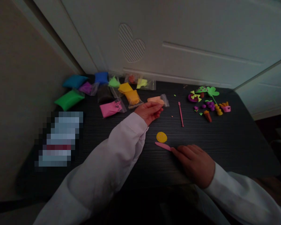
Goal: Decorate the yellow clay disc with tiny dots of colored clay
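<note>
One yellow disc (161,137) on one black table (231,140), one pink knife (162,146) just beside it, pinched by the right hand (194,162), left hand (150,113) curled near one peach bag (155,99), its grip impossible to tell, one pink stick (181,115).

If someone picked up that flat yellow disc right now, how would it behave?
The yellow disc looks thin, so it would probably bend. Its dough-like look suggests it may dent easily. Lying flat on the dark table, it seems unlikely to roll if pushed.
</note>
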Demonstrator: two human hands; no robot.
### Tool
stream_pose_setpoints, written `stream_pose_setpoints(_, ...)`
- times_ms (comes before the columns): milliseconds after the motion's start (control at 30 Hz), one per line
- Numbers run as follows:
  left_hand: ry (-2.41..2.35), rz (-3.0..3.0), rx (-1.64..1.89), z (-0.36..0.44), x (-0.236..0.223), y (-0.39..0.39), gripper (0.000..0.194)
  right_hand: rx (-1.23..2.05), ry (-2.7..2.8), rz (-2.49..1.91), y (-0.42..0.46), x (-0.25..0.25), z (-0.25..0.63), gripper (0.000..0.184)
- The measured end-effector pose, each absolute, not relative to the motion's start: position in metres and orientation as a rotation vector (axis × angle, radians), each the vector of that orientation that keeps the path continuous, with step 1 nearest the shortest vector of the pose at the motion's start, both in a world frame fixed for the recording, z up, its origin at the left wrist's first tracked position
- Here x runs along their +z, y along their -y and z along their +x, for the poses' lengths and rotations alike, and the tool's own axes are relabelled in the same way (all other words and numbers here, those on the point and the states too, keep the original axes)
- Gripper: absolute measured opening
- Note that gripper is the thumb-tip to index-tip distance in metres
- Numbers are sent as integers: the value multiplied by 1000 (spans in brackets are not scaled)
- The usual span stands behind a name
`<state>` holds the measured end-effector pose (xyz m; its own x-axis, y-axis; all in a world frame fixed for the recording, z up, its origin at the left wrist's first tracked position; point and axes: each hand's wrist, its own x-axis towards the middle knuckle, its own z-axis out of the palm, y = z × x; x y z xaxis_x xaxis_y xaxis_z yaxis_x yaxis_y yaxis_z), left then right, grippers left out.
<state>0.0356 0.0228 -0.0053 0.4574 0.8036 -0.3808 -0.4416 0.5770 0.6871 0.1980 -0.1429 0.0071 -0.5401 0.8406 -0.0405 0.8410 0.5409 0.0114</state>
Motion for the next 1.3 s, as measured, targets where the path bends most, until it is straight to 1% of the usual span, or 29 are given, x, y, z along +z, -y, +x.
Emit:
stream_pose_setpoints(833,-757,554,819,36,-6,-23,2,-18,-2703,1586,140,7,185,33)
stream_pose_setpoints(1300,-750,574,811,35,-7,-23,5,-146,-2639,1717,147,5,165,35)
